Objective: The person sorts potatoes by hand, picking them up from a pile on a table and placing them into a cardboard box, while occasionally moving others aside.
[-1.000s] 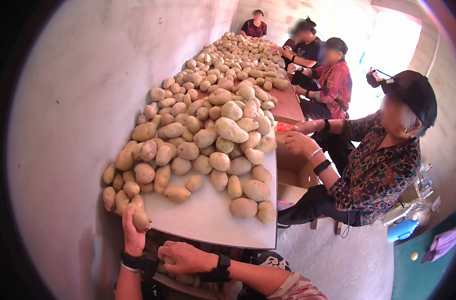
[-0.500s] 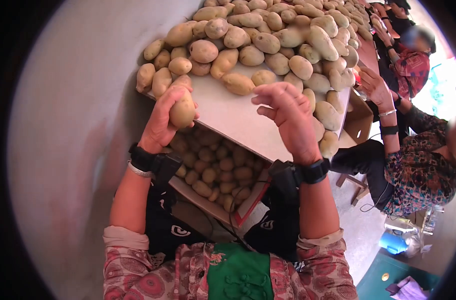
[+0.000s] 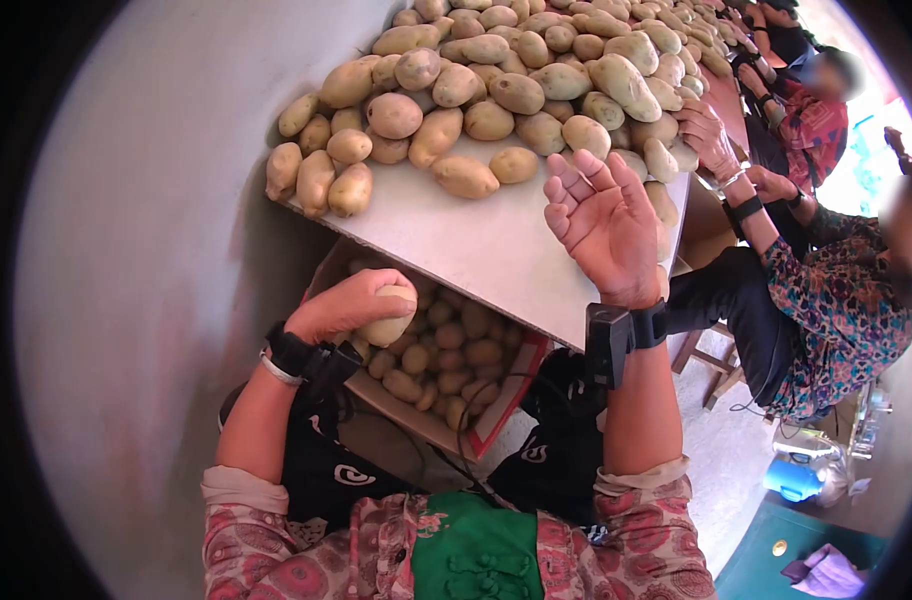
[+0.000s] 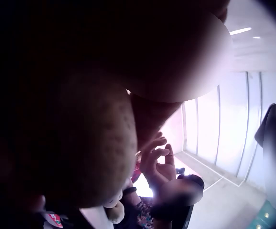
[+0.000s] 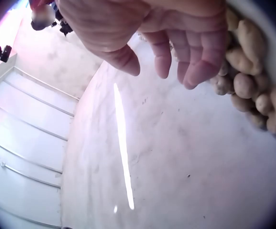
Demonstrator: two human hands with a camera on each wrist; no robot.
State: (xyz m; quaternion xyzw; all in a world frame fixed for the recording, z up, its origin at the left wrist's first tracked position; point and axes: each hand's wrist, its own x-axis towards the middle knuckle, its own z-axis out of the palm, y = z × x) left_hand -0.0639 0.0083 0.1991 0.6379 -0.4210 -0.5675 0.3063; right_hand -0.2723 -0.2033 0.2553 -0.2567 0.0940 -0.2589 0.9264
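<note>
In the head view my left hand (image 3: 348, 304) grips a potato (image 3: 388, 318) above the box (image 3: 496, 425) of potatoes below the table edge. The left wrist view shows that potato (image 4: 99, 143) large and dark, close to the camera. My right hand (image 3: 608, 228) is raised palm up over the table's near part, fingers bent a little, holding nothing. In the right wrist view the fingers of that hand (image 5: 152, 33) hang apart with nothing between them. Potatoes (image 3: 516, 95) lie heaped on the table (image 3: 456, 235), with a few single ones near its left corner.
A wall (image 3: 156, 200) runs along the left. To the right sits a person in a patterned shirt (image 3: 826, 320), one hand at the potato heap, beside a cardboard box (image 3: 706, 225) and a wooden stool (image 3: 716, 365). Other people sit farther along. Cables hang by the lower box.
The left hand has moved from the table's left corner down over the box with a potato. The right hand went from low beside the left one to above the table and turned palm up.
</note>
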